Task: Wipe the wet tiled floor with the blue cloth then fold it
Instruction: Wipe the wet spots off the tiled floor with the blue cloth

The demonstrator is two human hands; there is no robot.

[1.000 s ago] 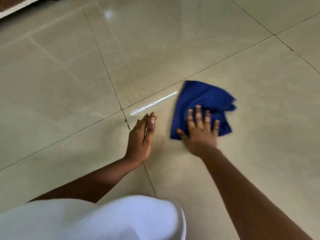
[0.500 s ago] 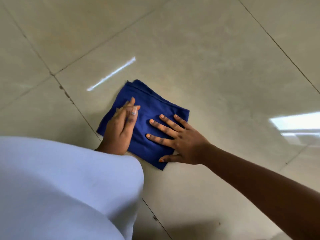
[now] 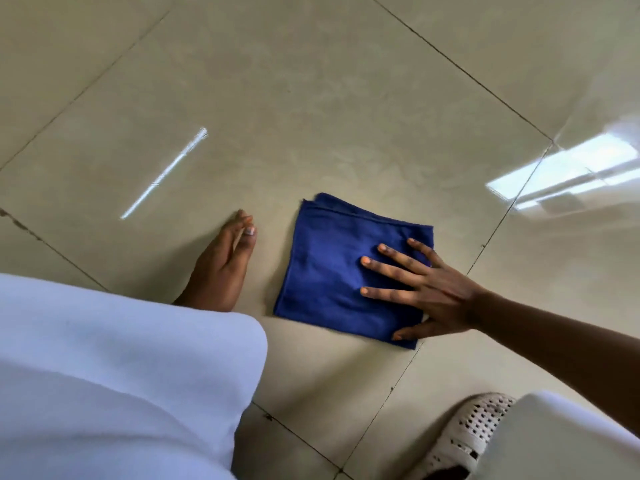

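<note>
On the floor, crouched view from the head cam, items by size:

1. Tiled floor: large glossy beige tiles, dark grout lines. Bright light streak at left, window glare at right. No puddle or droplets readable, though the sheen makes wet vs. dry hard to call.

2. White garment: fills lower left, covers the left forearm. Second pale patch of it at lower right corner.

3. Blue cloth: lies flat on the floor, approx. centre of view, folded to a neat near-square. Stacked layer edges show along its far side and far-left corner. Near-right corner sits right at a grout line.

4. Right hand: arm comes in from right. Fingers straight and spread, lying flat on the right half of the cloth, thumb at its near edge. Pressing, not gripping; nothing held.

5. Left hand: on bare tile near the cloth's left edge, apart from it. Fingers straight and held together, tips toward the light streak. Holds nothing; looks like a prop for balance.

6. Perforated white shoe: lower right, partly under the garment.

Task status (judgement): wipe step looks done, since the cloth is squared up rather than bunched. Fold step looks complete or nearly so. Left, if anything: one more fold to halve it, or a last flattening press, then lift the hand. Can't tell layer count exactly.
</note>
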